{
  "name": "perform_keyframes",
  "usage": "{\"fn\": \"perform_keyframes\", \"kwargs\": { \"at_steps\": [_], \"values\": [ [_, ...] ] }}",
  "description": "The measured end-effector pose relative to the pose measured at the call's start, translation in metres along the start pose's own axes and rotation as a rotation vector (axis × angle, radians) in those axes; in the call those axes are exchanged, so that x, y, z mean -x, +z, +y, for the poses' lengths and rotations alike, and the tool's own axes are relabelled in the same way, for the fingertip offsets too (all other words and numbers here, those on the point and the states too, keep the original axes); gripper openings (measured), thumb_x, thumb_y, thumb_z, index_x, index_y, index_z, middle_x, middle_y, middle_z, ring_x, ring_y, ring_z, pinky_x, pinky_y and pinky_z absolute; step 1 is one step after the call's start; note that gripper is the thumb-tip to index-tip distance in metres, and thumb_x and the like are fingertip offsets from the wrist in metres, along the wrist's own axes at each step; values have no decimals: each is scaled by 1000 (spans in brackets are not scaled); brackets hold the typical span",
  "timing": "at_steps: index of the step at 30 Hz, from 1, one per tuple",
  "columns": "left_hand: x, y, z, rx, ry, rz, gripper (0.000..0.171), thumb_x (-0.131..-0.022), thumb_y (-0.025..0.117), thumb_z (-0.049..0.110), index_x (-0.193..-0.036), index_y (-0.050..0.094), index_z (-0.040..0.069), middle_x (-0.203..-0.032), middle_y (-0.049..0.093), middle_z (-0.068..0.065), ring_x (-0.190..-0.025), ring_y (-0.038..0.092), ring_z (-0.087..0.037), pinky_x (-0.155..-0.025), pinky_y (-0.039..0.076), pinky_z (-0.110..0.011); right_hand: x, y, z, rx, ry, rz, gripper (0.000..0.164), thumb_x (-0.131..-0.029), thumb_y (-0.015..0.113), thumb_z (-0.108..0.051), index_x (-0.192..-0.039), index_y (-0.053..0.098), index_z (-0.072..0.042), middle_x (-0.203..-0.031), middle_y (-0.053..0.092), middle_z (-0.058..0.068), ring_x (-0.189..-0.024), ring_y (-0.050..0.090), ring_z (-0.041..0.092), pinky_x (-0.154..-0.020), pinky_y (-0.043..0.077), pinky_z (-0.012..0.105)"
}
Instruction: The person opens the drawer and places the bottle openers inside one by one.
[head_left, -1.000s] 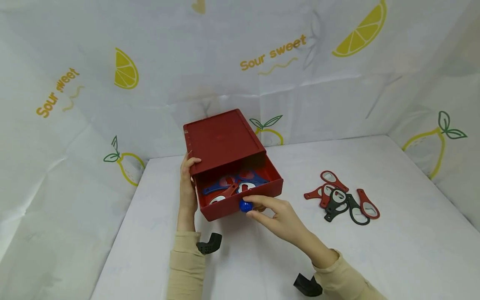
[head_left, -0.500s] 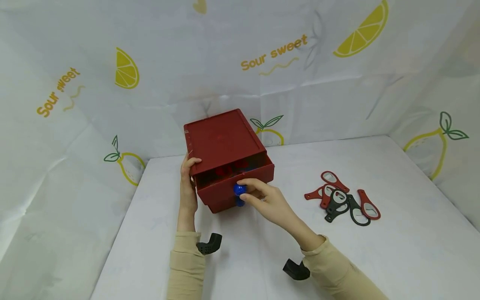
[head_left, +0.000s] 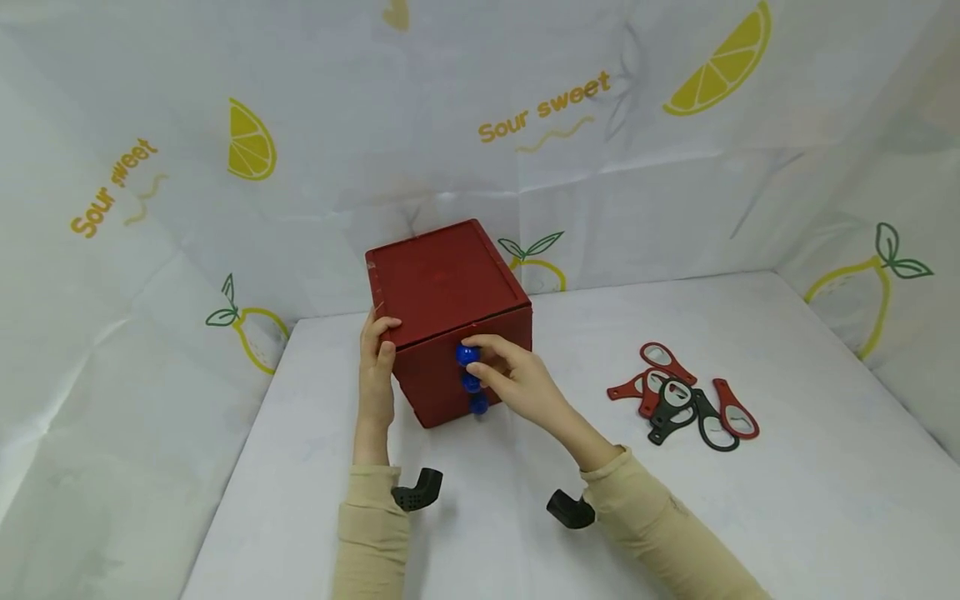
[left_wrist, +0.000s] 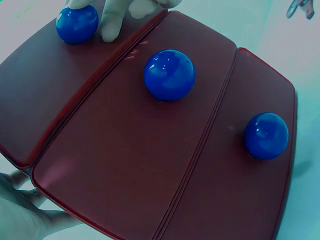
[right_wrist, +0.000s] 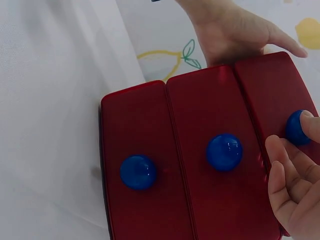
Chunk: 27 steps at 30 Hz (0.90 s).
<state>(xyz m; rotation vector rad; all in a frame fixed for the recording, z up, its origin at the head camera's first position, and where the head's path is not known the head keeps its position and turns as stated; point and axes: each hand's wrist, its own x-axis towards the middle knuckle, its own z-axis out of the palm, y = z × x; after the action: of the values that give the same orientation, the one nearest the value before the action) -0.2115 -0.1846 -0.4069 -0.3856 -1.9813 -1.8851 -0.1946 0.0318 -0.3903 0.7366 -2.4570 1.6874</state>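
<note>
Head view looks down; both wrist views face drawers closely.

I face a boxy, smooth drawer cabinet in plain deep red, with three round, glossy knobs, all solid blue. My long cloth sleeves are plain beige. Of the flat, round-headed handled pieces I see, some are red, others black. Yellow lemon slices, green-leaved lemon outlines and orange lettering pattern the white cloth backdrop; the tabletop is plain white.
</note>
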Motion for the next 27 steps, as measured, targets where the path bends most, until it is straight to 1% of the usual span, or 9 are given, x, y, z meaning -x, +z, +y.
{"fn": "perform_keyframes", "kwargs": {
  "at_steps": [2, 6, 8, 11, 13, 18, 22, 24, 27],
  "values": [
    [0, 0, 1, 3, -13, 7, 46, -91, 47, 52, -119, 48, 16, -154, 15, 5, -137, 22, -23, -102, 27, -50, -2, 1, 0, -5, -1, -5, 31, -91, 59, -22, -122, 57, -20, -95, 62, 6, -74, 65, 18, -62, 52, 25],
    [0, -1, 2, 3, -29, 5, 38, -93, 49, 38, -120, 46, 12, -154, 16, 7, -130, 29, -23, -93, 35, -42, -6, 1, 0, -7, 13, -9, 32, -91, 59, -24, -123, 57, -21, -95, 61, 6, -74, 65, 18, -63, 52, 24],
    [-1, -1, 3, -1, -30, 1, 36, -93, 49, 32, -121, 44, 9, -154, 16, 7, -130, 29, -23, -93, 36, -41, -7, 1, 0, -11, 21, -9, 32, -91, 59, -24, -123, 57, -20, -95, 61, 7, -74, 64, 18, -64, 52, 25],
    [-1, -1, 3, -21, -34, 4, 35, -94, 49, 28, -121, 43, 8, -155, 15, 7, -132, 28, -22, -95, 36, -42, -8, 0, 0, -34, 36, -23, 33, -92, 58, -22, -125, 55, -18, -97, 60, 9, -75, 65, 21, -65, 54, 32],
    [-1, -1, 4, -34, -33, 8, 35, -94, 51, 29, -121, 43, 8, -155, 15, 6, -134, 27, -22, -96, 36, -44, -9, 0, 0, -57, 49, -40, 34, -92, 57, -22, -126, 53, -17, -99, 59, 11, -77, 65, 24, -65, 53, 35],
    [0, 0, 5, -59, -40, 10, 45, -92, 53, 42, -122, 43, 9, -156, 13, 4, -134, 28, -24, -96, 36, -43, -8, 0, 1, -145, 99, -78, 35, -93, 57, -19, -126, 47, -17, -102, 56, 12, -76, 64, 23, -67, 53, 36],
    [1, 0, 3, -51, -44, 10, 54, -87, 52, 50, -121, 43, 9, -156, 12, 5, -134, 28, -24, -95, 36, -41, -4, 2, 8, -234, 128, -61, 34, -92, 57, -13, -120, 40, -9, -104, 56, 17, -74, 62, 24, -70, 54, 40],
    [1, 0, 1, -49, -39, 10, 57, -86, 52, 53, -121, 42, 9, -156, 12, 6, -135, 27, -24, -95, 35, -42, -2, 3, 14, -247, 139, -44, 31, -92, 57, -12, -116, 39, -7, -102, 56, 18, -74, 61, 28, -68, 54, 37],
    [0, 1, -1, -53, -30, 14, 61, -83, 51, 57, -121, 43, 10, -156, 13, 6, -135, 26, -24, -96, 34, -43, 1, 4, 22, -224, 159, -29, 28, -91, 58, -13, -113, 42, -8, -100, 58, 17, -76, 60, 36, -66, 53, 35]
  ]
}}
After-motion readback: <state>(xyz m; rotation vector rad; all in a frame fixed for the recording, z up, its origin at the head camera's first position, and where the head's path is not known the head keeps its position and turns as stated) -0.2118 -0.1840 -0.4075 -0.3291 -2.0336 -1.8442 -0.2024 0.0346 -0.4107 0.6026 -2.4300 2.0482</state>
